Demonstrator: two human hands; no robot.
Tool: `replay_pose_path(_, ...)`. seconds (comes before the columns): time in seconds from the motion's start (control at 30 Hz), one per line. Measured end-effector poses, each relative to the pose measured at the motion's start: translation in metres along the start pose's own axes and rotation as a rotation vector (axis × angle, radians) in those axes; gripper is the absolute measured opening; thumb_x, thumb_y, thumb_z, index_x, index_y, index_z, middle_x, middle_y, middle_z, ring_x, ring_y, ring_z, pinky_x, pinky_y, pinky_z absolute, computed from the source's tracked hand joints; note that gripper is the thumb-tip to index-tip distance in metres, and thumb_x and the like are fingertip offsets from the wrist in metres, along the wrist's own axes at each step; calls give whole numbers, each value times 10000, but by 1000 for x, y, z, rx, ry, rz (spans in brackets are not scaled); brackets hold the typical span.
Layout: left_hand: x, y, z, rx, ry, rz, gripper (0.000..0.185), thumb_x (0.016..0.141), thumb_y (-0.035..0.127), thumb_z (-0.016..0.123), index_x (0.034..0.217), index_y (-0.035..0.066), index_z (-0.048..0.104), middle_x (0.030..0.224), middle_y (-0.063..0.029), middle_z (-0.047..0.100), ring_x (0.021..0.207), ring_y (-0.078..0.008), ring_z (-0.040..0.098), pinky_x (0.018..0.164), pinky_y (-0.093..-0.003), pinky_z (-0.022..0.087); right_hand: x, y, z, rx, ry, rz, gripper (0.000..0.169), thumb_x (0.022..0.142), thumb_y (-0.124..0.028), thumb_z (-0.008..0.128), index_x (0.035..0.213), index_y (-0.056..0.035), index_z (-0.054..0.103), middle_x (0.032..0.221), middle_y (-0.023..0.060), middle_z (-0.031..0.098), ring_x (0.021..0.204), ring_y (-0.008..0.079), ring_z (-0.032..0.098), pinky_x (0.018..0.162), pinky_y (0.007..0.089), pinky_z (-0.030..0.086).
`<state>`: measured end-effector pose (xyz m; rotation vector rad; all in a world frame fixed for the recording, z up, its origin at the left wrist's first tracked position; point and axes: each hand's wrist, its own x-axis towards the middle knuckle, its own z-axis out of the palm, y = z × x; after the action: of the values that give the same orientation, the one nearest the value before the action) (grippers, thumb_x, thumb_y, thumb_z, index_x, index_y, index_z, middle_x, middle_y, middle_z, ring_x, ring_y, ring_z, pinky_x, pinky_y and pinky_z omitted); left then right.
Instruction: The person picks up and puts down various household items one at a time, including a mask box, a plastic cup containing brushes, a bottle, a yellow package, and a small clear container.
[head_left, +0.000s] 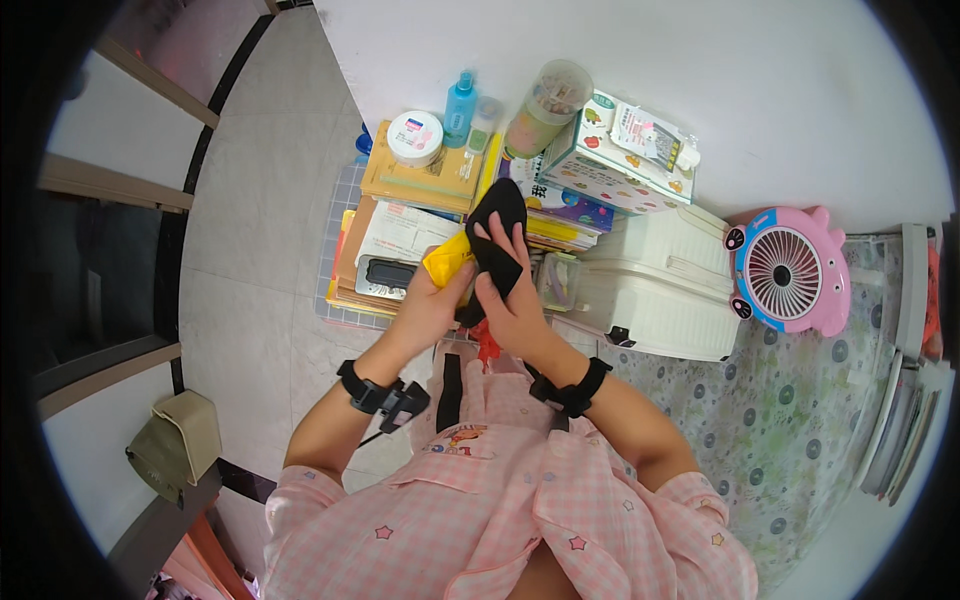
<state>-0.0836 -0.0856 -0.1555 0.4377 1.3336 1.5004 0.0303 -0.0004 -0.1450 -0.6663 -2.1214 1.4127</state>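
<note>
Both hands are together in the middle of the view, above a stack of books. My left hand (421, 311) pinches a bright yellow piece (448, 259) that bears small writing, either a wrapper or a card. With the thumb in front and fingers spread over it, my right hand (521, 307) holds a folded black cloth item (501, 202), possibly a sock. The yellow piece touches the black cloth's left side. A red thing (486, 343) shows just below the hands, too covered to name. Part of the cloth is hidden behind the right hand.
Books (386, 176) carry a white jar (415, 139), a blue spray bottle (459, 112) and a phone-like device (386, 274). A tall canister (544, 105) and a patterned box (622, 165) stand behind. At right are a white suitcase (667, 311) and a pink fan (784, 274).
</note>
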Motion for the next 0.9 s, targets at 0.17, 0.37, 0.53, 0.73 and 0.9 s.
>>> replay_pose_path(0.17, -24, 27, 43, -162, -15, -10, 320, 942, 117, 403, 1236, 10, 468, 1113, -68, 579, 986, -120, 554, 830, -271, 463, -16, -39, -26, -320, -115, -219, 564, 784, -218, 595, 1336, -177, 484, 1473, 83, 323, 1397, 377, 122, 1083, 563, 10)
replay_pose_path(0.37, -32, 31, 80, -169, -14, 103, 317, 980, 217, 451, 1211, 4, 493, 1035, -39, 600, 881, -88, 573, 734, -228, 471, -17, -26, -56, -235, 255, -238, 493, 862, -171, 512, 1342, -71, 457, 1466, 141, 315, 1386, 376, 165, 1103, 489, 75)
replay_pose_path(0.53, -43, 42, 93, -175, -120, -25, 344, 974, 219, 468, 1245, 7, 472, 1112, -58, 588, 978, -119, 574, 824, -267, 471, -25, 1, -92, 87, 307, 146, 489, 969, -305, 399, 1308, 46, 418, 1313, 192, 464, 1217, 284, 430, 997, 347, 329)
replay_pose_path(0.73, -35, 48, 100, -92, -276, 38, 364, 975, 219, 463, 1276, 14, 461, 1087, -78, 608, 983, -138, 575, 842, -284, 466, -46, -3, -142, 394, 563, 265, 500, 989, -388, 374, 1138, 55, 553, 1119, 92, 590, 986, 148, 537, 858, 283, 427)
replay_pose_path(0.9, -22, 27, 109, 272, -321, 119, 270, 945, 126, 439, 1182, 28, 522, 965, -69, 629, 859, -120, 573, 734, -268, 469, -32, -47, -146, -372, 147, -262, 357, 799, -91, 602, 1151, -36, 566, 1168, 122, 580, 1216, 318, 452, 1085, 488, 227)
